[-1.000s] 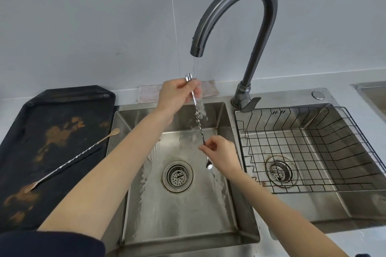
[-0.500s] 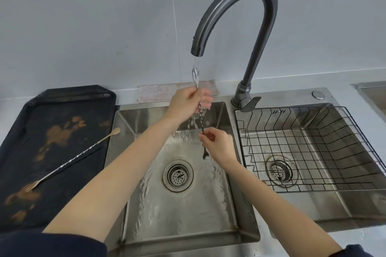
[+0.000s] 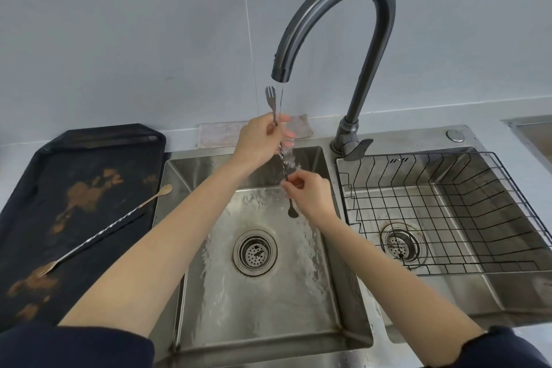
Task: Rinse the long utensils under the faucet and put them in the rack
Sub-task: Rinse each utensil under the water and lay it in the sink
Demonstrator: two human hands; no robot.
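Under the running faucet (image 3: pixel 334 18), the person holds a silver twisted-stem utensil (image 3: pixel 283 160) nearly upright over the left sink basin (image 3: pixel 334 302): the left hand (image 3: pixel 263 140) has its fingers closed around the stem just below the fork end at 12 o'clock, while the right hand (image 3: pixel 310 197) pinches the lower stem between thumb and fingertips, the small spoon end hanging out at 6 o'clock. A second, gold-toned long utensil (image 3: pixel 104 233) lies slantwise on the dark stained tray (image 3: pixel 38 176) at 9 o'clock of the basin, its spoon tip reaching over the basin's edge. The black wire rack (image 3: pixel 507 218) sits in the right basin at 3 o'clock, with no utensil in it.
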